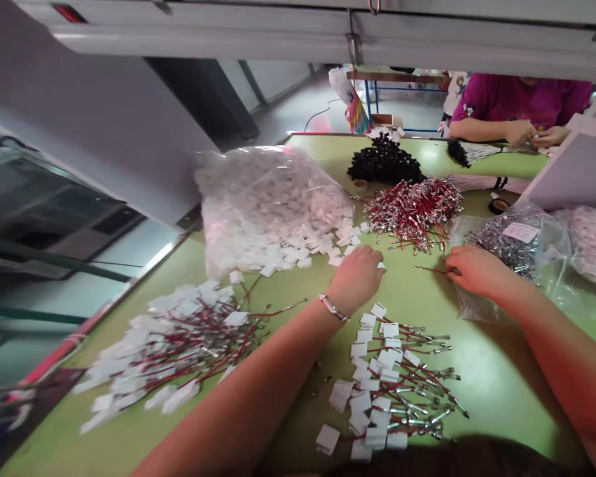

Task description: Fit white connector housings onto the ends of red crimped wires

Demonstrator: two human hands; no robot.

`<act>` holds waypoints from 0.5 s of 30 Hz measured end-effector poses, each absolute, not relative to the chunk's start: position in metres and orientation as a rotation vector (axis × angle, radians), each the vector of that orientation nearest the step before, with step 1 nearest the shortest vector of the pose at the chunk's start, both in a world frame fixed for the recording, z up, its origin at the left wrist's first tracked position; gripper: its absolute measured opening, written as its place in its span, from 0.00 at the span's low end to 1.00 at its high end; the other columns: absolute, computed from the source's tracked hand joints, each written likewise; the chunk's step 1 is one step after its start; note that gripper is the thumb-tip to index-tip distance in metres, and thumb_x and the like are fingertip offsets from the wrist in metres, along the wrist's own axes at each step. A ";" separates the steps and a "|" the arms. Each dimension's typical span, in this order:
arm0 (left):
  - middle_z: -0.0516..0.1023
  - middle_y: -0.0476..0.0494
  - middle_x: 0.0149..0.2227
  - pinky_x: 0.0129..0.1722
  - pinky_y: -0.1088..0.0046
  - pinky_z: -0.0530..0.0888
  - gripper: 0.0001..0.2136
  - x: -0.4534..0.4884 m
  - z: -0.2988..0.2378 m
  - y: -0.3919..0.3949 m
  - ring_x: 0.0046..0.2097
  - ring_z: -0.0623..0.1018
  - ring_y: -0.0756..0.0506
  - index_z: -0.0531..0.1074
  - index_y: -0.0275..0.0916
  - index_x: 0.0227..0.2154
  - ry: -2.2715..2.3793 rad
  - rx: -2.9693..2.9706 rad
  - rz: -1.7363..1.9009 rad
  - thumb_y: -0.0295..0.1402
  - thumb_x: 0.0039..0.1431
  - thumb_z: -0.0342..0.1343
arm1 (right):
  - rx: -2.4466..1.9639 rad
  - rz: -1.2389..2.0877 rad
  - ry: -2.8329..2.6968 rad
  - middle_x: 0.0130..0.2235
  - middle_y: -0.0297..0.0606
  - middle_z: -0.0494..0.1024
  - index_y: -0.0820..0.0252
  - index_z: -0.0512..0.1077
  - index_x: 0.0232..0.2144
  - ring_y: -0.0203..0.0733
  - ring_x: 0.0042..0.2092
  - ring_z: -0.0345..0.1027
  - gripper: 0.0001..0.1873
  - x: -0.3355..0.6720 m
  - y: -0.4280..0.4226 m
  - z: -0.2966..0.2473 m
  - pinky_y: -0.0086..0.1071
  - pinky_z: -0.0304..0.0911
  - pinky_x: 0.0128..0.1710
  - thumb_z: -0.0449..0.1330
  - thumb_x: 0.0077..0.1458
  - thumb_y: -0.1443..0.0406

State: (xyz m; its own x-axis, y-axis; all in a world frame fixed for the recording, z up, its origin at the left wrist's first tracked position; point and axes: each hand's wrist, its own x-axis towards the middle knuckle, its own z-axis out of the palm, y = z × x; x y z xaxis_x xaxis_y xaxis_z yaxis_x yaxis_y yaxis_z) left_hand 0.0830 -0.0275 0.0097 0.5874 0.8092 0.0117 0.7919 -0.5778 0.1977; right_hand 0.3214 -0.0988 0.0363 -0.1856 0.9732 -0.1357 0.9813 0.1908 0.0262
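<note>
My left hand (356, 277) reaches to the edge of the loose white square tags (322, 246) spilling from a big clear bag (265, 202); its fingers are curled down on a tag. My right hand (477, 268) pinches a thin red wire with a metal tip (434, 269), just below a pile of red wires (413, 209). Near me lies a row of red wires with white tags fitted (392, 377). A larger heap of tagged wires (171, 348) lies to the left.
On the green table (481, 371) are a black wire bundle (385, 162), bags of metal parts (514, 242) and a pinkish bag (593, 245) at right. A person in a magenta shirt (519, 103) works at the far end. A grey overhead frame (298, 33) hangs above.
</note>
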 end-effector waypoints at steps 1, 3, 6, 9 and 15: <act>0.74 0.37 0.39 0.43 0.65 0.69 0.09 0.084 0.009 -0.028 0.43 0.73 0.41 0.74 0.34 0.38 1.317 2.678 0.136 0.30 0.60 0.50 | 1.869 -0.087 2.353 0.33 0.41 0.76 0.58 0.74 0.26 0.44 0.36 0.68 0.06 0.321 -0.099 0.036 0.36 0.59 0.37 0.57 0.51 0.66; 0.74 0.37 0.39 0.44 0.64 0.69 0.09 0.085 0.007 -0.029 0.43 0.73 0.41 0.73 0.34 0.39 1.270 2.728 0.109 0.27 0.60 0.49 | 1.867 -0.067 2.362 0.33 0.42 0.75 0.59 0.74 0.27 0.45 0.38 0.67 0.05 0.317 -0.100 0.034 0.37 0.60 0.39 0.58 0.52 0.65; 0.74 0.38 0.39 0.44 0.63 0.69 0.10 0.086 0.007 -0.028 0.43 0.73 0.41 0.73 0.34 0.41 1.253 2.669 0.201 0.27 0.60 0.50 | 1.991 -0.068 2.393 0.34 0.42 0.74 0.58 0.74 0.30 0.46 0.40 0.67 0.06 0.304 -0.100 0.028 0.37 0.60 0.39 0.58 0.54 0.62; 0.73 0.39 0.42 0.44 0.65 0.70 0.11 0.085 0.008 -0.027 0.42 0.73 0.43 0.74 0.36 0.42 1.261 2.402 0.466 0.28 0.57 0.53 | 2.068 -0.175 2.444 0.36 0.42 0.74 0.59 0.73 0.32 0.44 0.41 0.66 0.05 0.293 -0.096 0.020 0.35 0.60 0.41 0.58 0.55 0.64; 0.75 0.45 0.29 0.32 0.72 0.70 0.13 0.087 0.009 -0.027 0.29 0.72 0.51 0.74 0.36 0.45 1.017 1.450 0.582 0.29 0.56 0.55 | 2.268 -0.410 2.447 0.32 0.40 0.76 0.58 0.71 0.29 0.40 0.33 0.67 0.06 0.292 -0.097 0.020 0.33 0.59 0.33 0.55 0.56 0.66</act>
